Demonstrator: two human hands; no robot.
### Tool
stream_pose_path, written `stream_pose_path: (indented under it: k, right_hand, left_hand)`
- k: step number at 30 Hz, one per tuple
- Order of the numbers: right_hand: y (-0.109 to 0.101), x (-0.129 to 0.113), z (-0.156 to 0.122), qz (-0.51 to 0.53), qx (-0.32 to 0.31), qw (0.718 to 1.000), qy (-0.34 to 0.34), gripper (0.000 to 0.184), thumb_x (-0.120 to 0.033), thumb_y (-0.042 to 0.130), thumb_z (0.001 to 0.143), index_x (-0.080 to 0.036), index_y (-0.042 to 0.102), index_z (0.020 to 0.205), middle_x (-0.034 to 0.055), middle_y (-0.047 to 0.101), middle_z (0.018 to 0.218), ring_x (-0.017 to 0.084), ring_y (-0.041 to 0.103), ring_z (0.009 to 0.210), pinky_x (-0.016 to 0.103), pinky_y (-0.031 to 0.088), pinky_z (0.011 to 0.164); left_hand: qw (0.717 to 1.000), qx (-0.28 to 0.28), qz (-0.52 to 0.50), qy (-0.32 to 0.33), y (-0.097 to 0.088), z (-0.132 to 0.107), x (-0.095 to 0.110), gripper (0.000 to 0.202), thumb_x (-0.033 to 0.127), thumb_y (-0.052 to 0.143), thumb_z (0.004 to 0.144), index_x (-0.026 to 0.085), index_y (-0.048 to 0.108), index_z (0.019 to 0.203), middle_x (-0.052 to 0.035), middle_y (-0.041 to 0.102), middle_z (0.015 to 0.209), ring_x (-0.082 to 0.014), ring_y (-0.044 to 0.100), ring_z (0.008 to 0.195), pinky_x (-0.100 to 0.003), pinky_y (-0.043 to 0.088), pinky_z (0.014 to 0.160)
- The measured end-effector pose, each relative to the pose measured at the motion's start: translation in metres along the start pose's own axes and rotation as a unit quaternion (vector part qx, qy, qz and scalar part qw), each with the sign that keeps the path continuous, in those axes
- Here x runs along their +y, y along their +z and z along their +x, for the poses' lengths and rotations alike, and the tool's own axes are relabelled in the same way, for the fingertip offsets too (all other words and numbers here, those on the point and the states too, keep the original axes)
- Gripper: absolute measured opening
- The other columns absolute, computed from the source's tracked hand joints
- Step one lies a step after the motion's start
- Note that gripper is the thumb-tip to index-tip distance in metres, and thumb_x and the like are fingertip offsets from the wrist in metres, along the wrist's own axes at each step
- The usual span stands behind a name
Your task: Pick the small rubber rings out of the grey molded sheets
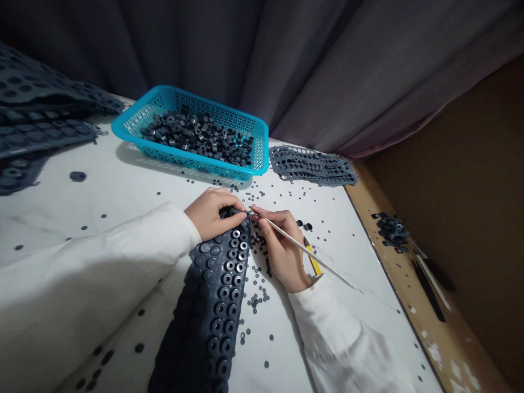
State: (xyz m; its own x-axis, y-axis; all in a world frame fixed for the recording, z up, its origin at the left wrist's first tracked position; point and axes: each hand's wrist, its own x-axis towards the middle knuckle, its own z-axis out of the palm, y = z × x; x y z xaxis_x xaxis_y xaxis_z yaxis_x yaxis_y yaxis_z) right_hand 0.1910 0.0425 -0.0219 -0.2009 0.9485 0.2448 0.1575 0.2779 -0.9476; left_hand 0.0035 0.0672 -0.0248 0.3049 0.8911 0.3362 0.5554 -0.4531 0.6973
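Note:
A long dark grey rubber sheet (215,273), studded with rows of round ring-shaped parts, lies on the white table in front of me. My left hand (216,213) grips its far end between thumb and fingers. My right hand (284,245) pinches a thin white stick (311,254), whose tip meets the sheet's far right corner beside my left fingertips. The tip itself is too small to make out. Under my right wrist lies a yellow-handled tool (313,258), partly hidden.
Beyond my hands stands a blue plastic basket (184,150) of small dark rubber parts. A punched-out sheet (313,165) lies right of it, more sheets (45,103) at far left. Small black discs (257,299) litter the table. Dark pieces (392,232) sit on the brown right ledge.

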Motion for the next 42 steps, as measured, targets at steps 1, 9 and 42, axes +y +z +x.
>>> stream_pose_path:
  k: [1, 9, 42]
  right_hand:
    - [0.0003, -0.0005, 0.0001, 0.005, 0.004, 1.000, 0.002, 0.003, -0.023, 0.059, 0.087, -0.022, 0.058, 0.090, 0.0070, 0.070, 0.109, 0.020, 0.066, 0.103, 0.039, 0.050, 0.092]
    - [0.0017, -0.0048, 0.0003, 0.014, 0.019, 1.000, 0.010, 0.004, -0.023, 0.058, 0.087, -0.021, 0.057, 0.089, 0.0080, 0.071, 0.105, 0.020, 0.063, 0.110, 0.039, 0.047, 0.095]
    - [-0.0039, -0.0015, -0.0001, -0.081, 0.038, 0.992, -0.093, 0.002, -0.022, 0.061, 0.084, -0.023, 0.060, 0.087, 0.0018, 0.062, 0.086, 0.016, 0.059, 0.084, 0.031, 0.047, 0.075]
  left_hand:
    - [1.000, 0.001, -0.003, 0.001, 0.0000, -0.0002, 0.0001, 0.019, 0.032, 0.056, 0.079, 0.018, 0.070, 0.080, -0.0030, 0.069, 0.078, -0.0183, 0.061, 0.078, -0.031, 0.043, 0.077]
    - [1.000, 0.000, -0.021, 0.010, -0.0012, -0.0018, 0.0015, 0.023, 0.027, 0.058, 0.078, 0.019, 0.068, 0.097, -0.0023, 0.069, 0.090, -0.0192, 0.061, 0.088, -0.031, 0.043, 0.084]
    - [0.982, -0.053, -0.171, -0.061, -0.0046, 0.0002, -0.0075, 0.022, 0.021, 0.057, 0.077, 0.015, 0.062, 0.097, -0.0039, 0.069, 0.096, -0.0170, 0.064, 0.090, -0.032, 0.048, 0.087]
